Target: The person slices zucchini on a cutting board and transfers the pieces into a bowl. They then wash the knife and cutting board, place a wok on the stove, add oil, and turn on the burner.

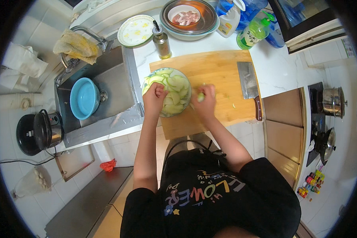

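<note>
A bowl point(191, 94) heaped with pale green vegetable slices point(175, 83) stands on the left part of a wooden cutting board point(217, 70). Over its left side is my left hand point(154, 96), fingers curled together above the slices. I see nothing between those fingers. My right hand point(207, 96), slightly blurred, is just right of the bowl over the board. Small green vegetable pieces point(200, 96) show within its fingers. A cleaver point(246, 80) lies along the board's right edge, its brown handle towards me. A few green scraps point(233, 105) lie on the wood.
Left is a sink point(113, 77) holding a blue basin point(84, 98). Behind the board stand an oil bottle point(161, 43), a patterned plate point(136, 30), stacked bowls with raw meat point(186, 18), a spray bottle point(230, 19) and a green pump bottle point(253, 32). A stove point(314, 125) is far right.
</note>
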The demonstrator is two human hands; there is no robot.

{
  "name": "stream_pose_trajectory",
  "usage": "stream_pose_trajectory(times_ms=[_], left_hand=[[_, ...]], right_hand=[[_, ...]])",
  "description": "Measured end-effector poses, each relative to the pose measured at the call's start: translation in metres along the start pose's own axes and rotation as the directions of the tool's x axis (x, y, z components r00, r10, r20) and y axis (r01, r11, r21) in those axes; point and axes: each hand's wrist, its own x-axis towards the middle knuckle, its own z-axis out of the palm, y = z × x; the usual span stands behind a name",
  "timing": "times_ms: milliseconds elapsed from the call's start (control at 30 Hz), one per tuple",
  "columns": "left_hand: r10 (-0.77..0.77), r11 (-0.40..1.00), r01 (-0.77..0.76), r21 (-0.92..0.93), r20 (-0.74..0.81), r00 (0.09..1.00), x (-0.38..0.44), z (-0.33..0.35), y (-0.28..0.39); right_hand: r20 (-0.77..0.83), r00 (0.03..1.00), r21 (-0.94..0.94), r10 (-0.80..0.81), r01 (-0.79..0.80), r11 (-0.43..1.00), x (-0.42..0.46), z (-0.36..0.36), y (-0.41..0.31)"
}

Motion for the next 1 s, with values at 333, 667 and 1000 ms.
stream_pose_trajectory(times_ms=[333,667,1000], left_hand=[[0.109,0.904,-0.033,0.426,-0.156,0.982,-0.012,-0.032,-0.037],[-0.422,0.874,0.465,-0.138,0.256,0.870,-0.016,-0.045,-0.111],[-0.400,0.817,0.525,-0.237,0.423,0.813,-0.012,-0.045,-0.123]], right_hand=[[0.231,0.887,-0.267,-0.399,0.452,0.851,0.036,0.054,-0.037],[0.287,0.865,-0.598,0.411,-0.173,0.782,0.006,-0.014,0.068],[0.438,0.837,-0.484,0.327,-0.086,0.871,-0.007,-0.058,0.044]])
